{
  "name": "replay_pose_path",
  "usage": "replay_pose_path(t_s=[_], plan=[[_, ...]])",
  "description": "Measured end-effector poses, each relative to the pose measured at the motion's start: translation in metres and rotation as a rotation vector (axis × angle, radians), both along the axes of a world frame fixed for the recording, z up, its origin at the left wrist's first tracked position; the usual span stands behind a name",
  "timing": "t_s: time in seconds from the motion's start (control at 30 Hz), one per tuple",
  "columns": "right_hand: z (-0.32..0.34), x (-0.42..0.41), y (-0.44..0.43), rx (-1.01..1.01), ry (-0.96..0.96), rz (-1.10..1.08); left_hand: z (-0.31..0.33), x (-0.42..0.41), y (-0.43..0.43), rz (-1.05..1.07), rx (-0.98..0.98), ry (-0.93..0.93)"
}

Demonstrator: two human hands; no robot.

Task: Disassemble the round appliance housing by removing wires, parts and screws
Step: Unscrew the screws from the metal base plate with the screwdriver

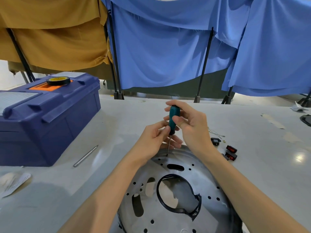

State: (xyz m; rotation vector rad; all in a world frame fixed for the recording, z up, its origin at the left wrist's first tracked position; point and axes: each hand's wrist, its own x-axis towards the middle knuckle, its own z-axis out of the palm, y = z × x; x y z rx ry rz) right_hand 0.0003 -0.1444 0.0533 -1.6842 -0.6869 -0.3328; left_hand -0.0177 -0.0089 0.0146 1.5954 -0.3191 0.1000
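Observation:
The round metal housing [207, 185] lies flat on the white table at bottom centre, full of holes, with a black-rimmed opening in its middle. A teal-handled screwdriver [173, 117] stands upright over its far rim, its tip in a small hole [167, 155]. My right hand [193, 125] is shut on the handle. My left hand [155, 140] pinches the base of the handle where the shaft starts, its other fingers resting on the housing's far rim.
A blue toolbox [45, 118] with a roll of black tape [58, 80] on top stands at the left. A loose metal shaft [85, 156] lies beside it. Black and red switches [230, 152] and thin wires [216, 132] lie right of the housing. Cloth screens hang behind.

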Motion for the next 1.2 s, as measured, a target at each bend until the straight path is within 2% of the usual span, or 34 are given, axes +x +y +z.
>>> replay_pose_path(t_s=[0.2, 0.4, 0.6, 0.83, 1.03, 1.2], plan=[[0.0011, 0.0001, 0.0030, 0.011, -0.057, -0.099, 0.0007, 0.0000, 0.0013, 0.040, -0.034, 0.031], [0.0021, -0.0012, 0.0023, 0.019, 0.006, 0.006, 0.0005, -0.0004, -0.0010, 0.007, -0.009, 0.017], [0.0010, -0.0027, 0.0037, -0.018, -0.063, -0.083, -0.0012, 0.0003, 0.0014, 0.050, 0.062, 0.007], [-0.0001, -0.0021, 0.0007, 0.029, 0.010, 0.034, -0.0021, 0.0002, 0.0011, -0.002, 0.003, -0.016], [0.0016, -0.0041, 0.0067, 0.046, -0.076, -0.036, -0.0027, 0.0022, 0.0004, 0.012, 0.032, -0.022], [0.0007, -0.0011, 0.0004, 0.090, 0.022, 0.066, -0.0010, -0.0013, 0.0015, -0.073, -0.003, -0.006]])
